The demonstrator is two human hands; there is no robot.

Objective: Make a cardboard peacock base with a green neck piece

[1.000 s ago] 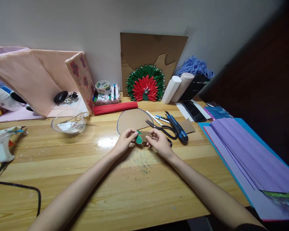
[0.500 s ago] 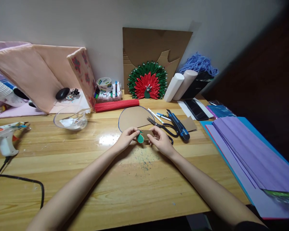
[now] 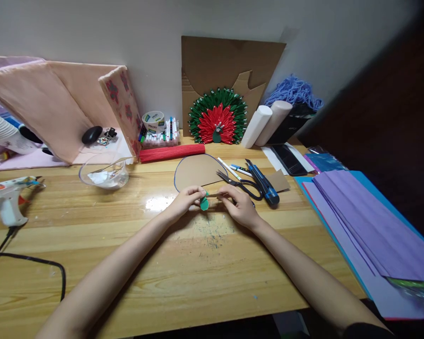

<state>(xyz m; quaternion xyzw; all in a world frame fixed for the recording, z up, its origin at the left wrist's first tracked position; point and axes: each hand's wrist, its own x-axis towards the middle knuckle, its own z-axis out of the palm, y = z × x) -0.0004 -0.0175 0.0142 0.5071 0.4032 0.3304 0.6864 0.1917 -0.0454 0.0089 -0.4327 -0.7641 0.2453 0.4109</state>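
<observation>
My left hand (image 3: 186, 201) pinches a small green cutout (image 3: 204, 202), rounded at its lower end. Between the fingertips of my right hand (image 3: 238, 207) is a small piece of brown cardboard (image 3: 215, 194), seen nearly edge-on. The two pieces are close together; whether they touch I cannot tell. Just beyond my hands lies a cardboard shape (image 3: 198, 170) with a blue outline. Black-handled scissors (image 3: 245, 186) rest by my right hand, one handle loop partly behind it. A blue utility knife (image 3: 263, 183) lies to their right.
A glue gun (image 3: 9, 197) with its cord lies at left, near a clear bowl (image 3: 120, 179). Behind are a red crepe roll (image 3: 173, 152), markers (image 3: 162, 139) and a red-green peacock (image 3: 217, 120) against cardboard (image 3: 229, 59). Purple sheets (image 3: 371, 221) cover the right side.
The brown cardboard in my right hand has tilted from showing its face to nearly edge-on. My right hand has turned slightly; the green cutout stays in my left.
</observation>
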